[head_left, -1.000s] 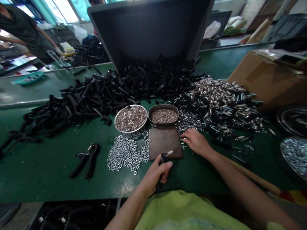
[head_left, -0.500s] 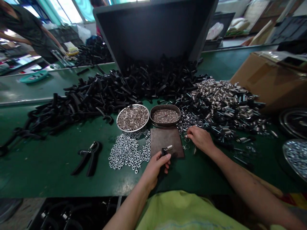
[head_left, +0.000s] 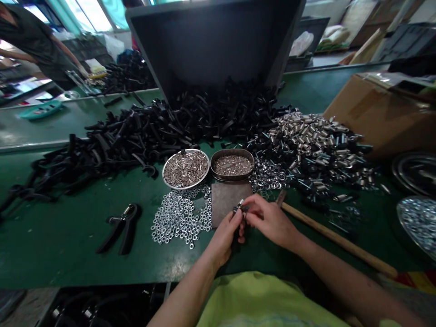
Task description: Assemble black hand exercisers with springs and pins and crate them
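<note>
My left hand is closed round a black handle piece with a metal spring end, held over the near edge of a dark square mat. My right hand has its fingers pinched at the metal tip of that piece; what they pinch is too small to name. Loose silver washers lie just left of the mat. Two round trays of small metal parts, one silver and one dark, stand behind it.
A big heap of black handles spills from a dark chute. Metal springs pile at the right beside a cardboard box. A wooden-handled hammer lies right of my hands. An assembled hand gripper lies left. Another person stands far left.
My right hand left the rings at the right of the mat and came to the metal tip of the piece in my left hand. The hammer handle is now uncovered.
</note>
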Demonstrator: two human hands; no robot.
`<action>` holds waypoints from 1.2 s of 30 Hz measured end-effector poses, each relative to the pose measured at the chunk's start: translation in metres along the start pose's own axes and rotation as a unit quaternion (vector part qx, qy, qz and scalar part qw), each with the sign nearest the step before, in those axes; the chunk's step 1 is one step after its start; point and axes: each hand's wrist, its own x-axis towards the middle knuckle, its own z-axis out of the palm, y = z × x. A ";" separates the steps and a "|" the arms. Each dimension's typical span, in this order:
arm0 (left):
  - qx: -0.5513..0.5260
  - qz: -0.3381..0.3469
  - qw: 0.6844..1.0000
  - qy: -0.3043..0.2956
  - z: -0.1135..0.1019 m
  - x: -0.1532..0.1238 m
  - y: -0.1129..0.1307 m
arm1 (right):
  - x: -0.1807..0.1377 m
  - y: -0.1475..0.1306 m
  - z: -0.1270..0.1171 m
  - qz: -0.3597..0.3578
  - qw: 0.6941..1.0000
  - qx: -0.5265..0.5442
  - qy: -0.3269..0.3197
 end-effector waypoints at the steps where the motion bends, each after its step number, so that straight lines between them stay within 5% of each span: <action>1: 0.012 0.006 1.000 0.000 0.000 0.000 -0.001 | -0.002 -0.001 0.004 -0.002 1.000 -0.002 -0.002; 14: 0.143 0.006 0.990 -0.006 -0.005 -0.006 -0.003 | -0.003 0.014 0.008 0.051 0.976 0.176 -0.114; 18: 0.131 -0.036 0.991 -0.003 -0.007 -0.008 -0.002 | 0.022 0.017 -0.022 -0.033 0.980 0.039 -0.193; 21: 0.101 -0.055 0.993 0.028 -0.010 -0.010 -0.002 | 0.063 0.031 -0.068 -0.076 0.976 -0.202 -0.023; 24: 0.076 -0.053 0.994 0.062 -0.016 -0.010 -0.003 | 0.104 0.053 -0.114 -0.001 0.895 -0.415 0.163; 26: 0.051 -0.055 0.994 0.081 -0.020 -0.008 -0.003 | 0.121 0.065 -0.135 0.021 0.864 -0.467 0.184; 29: -0.012 -0.060 0.995 0.084 -0.024 -0.005 -0.001 | 0.128 0.070 -0.148 0.007 0.863 -0.477 0.164; 36: -0.198 -0.073 0.975 0.065 -0.028 0.006 0.009 | 0.105 0.052 -0.130 -0.068 0.886 -0.430 0.158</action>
